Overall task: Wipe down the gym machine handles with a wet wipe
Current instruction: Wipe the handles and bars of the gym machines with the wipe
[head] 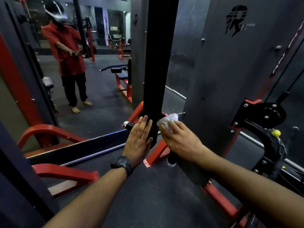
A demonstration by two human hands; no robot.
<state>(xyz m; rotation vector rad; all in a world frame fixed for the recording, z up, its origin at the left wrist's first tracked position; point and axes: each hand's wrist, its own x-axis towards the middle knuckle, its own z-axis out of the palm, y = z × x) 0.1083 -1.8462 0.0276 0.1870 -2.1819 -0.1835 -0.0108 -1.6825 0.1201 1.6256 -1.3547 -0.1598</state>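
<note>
A black strap (158, 66) hangs straight down in the middle of the head view. At its lower end a black handle bar crosses behind it, with one chrome-capped end (128, 124) sticking out to the left and the other end (171, 160) lower right. My left hand (137, 140), a black watch on its wrist, lies flat with straight fingers against the strap's left side. My right hand (179, 139) presses a crumpled white wet wipe (167, 120) against the handle just right of the strap.
A big mirror (92, 89) on the left shows a person in a red shirt and benches behind. Red machine feet (65, 175) sit on the dark rubber floor. A grey machine panel (222, 79) and a black pulley bracket (266, 116) stand to the right.
</note>
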